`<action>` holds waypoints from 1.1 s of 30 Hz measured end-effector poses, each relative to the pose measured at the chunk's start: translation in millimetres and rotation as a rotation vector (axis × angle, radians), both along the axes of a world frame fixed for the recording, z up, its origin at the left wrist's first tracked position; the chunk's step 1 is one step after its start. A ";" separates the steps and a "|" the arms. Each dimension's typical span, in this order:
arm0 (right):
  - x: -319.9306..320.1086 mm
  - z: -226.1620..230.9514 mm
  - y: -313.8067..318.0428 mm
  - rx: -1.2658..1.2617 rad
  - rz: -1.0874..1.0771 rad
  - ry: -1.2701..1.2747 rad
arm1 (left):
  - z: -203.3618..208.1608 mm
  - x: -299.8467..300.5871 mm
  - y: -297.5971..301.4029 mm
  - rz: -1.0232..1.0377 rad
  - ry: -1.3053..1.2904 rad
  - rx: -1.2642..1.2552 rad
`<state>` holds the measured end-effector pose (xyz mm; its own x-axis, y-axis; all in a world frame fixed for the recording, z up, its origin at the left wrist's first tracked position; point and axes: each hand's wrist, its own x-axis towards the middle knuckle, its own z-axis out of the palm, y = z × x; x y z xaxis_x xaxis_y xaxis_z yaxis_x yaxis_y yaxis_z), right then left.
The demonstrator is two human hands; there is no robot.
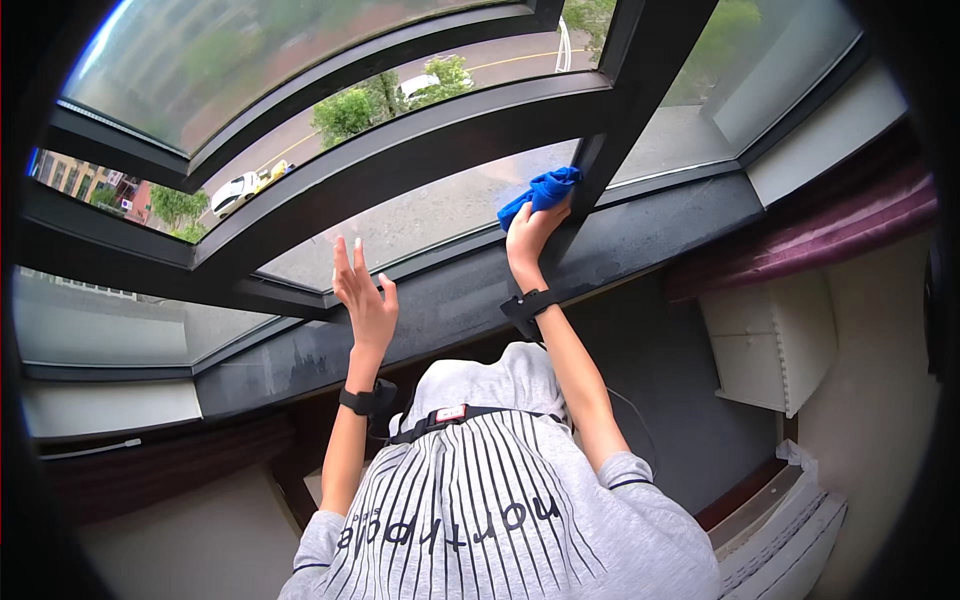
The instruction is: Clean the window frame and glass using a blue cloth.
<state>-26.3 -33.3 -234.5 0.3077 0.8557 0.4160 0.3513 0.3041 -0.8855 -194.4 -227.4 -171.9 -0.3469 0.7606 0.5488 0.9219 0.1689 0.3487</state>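
Curtain [170, 470], dark purple and gathered, low at the far left, below a white strip of wall. Higher up, visible through the gap beneath a tilted-out window sash [300, 60], a white car [234, 194] on the road outside, with green trees near it.

Next, toward the middle, the left hand [365, 305], raised before the lower corner of the dark window frame [420, 140], fingers stretched upward and parted, thumb out to the side: grip released, nothing in the palm. Contact with glass or frame impossible to tell from this angle. Just below, a black band [368, 398] around the left wrist.

Between the two arms, the dark grey sill [450, 310], smudged with faint marks, running beneath the lower pane [430, 220]; nearer, a pale grey shirt [470, 480] with dark stripes and a black strap across it.

Farther right, the right hand [535, 235], fingers clenched around a bunched blue cloth [545, 190]. Cloth at the lower right corner of the pane, close against the thick upright of the frame, its folds bulging above the fist. Another black band [530, 310] around the right wrist.

At the far right, a purple curtain [830, 235] above a cream cabinet [745, 355].
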 end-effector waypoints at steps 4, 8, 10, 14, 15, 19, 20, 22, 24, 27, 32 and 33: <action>-52.2 12.5 -56.9 0.120 0.272 -0.109 | -7.2 -7.7 -3.7 0.002 0.028 -0.064; -66.0 10.6 -83.9 0.193 0.468 -0.138 | -11.0 -12.7 -9.3 0.008 0.078 -0.086; -50.7 7.7 -69.2 0.250 0.489 -0.184 | -9.3 -20.8 -16.1 0.021 0.193 -0.184; -8.9 -3.7 -19.9 0.194 0.160 -0.202 | -2.3 -40.5 -37.2 -0.023 0.164 -0.242; -1.5 -8.1 -10.5 0.181 0.090 -0.196 | -4.3 -47.3 -42.4 -0.038 0.171 -0.252; 14.1 -31.3 18.5 0.012 -0.118 -0.021 | -5.9 -70.7 -61.5 -0.088 0.181 -0.273; 8.5 -27.5 18.1 -0.033 -0.138 0.031 | -6.9 -76.2 -67.3 -0.077 0.184 -0.267; -5.5 -31.4 14.3 -0.141 -0.227 0.025 | -8.2 -82.7 -72.6 -0.108 0.154 -0.285; -39.2 -15.7 -16.5 -0.289 -0.072 0.083 | -8.1 -92.5 -86.3 -0.068 0.178 -0.303; -89.8 -20.0 -74.5 -0.309 0.168 0.054 | -4.6 -97.0 -92.4 -0.080 0.134 -0.260; -194.8 -42.3 -182.7 -0.174 0.526 0.033 | -1.2 -102.9 -101.8 -0.092 -0.093 -0.117; -207.5 -23.3 -205.1 -0.218 0.680 0.084 | -2.4 -107.1 -108.9 -0.065 -0.096 -0.110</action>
<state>-233.9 -238.4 -257.8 -0.2994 0.9303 0.2118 0.0755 0.2444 -0.9667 -301.5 -336.3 -174.3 -0.3420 0.8369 0.4274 0.8953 0.1521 0.4186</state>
